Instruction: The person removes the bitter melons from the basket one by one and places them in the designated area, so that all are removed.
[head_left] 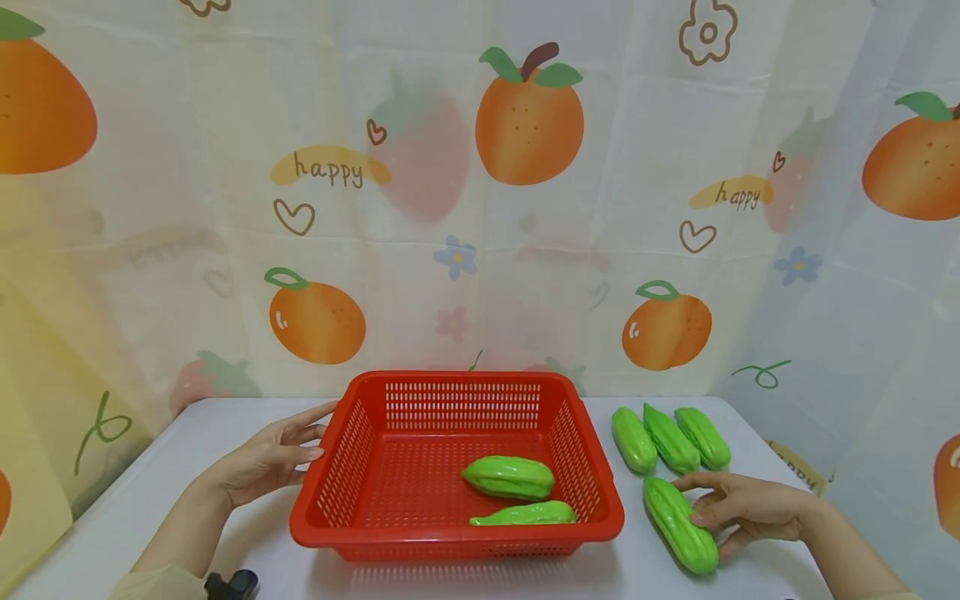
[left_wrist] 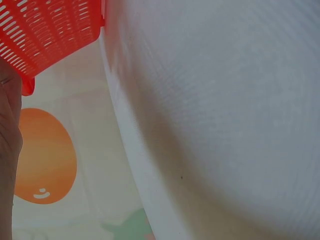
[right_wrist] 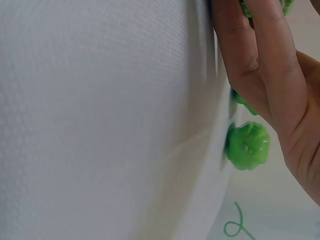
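Note:
A red plastic basket with slotted walls stands in the middle of the table. Inside, toward its right front, lie two glossy green ridged gourds; the rear gourd shows whole, while the front gourd is partly hidden by the rim. My left hand is at the basket's left rim, its loosely extended fingers and thumb tip right against the edge. To the right of the basket, my right hand holds another green gourd between thumb and fingers. Its fingers cover most of that gourd in the right wrist view.
Behind the held gourd, three more lie side by side: a left one, a middle one and a right one. A fruit-printed curtain hangs behind the white table. A small black object is near the left sleeve.

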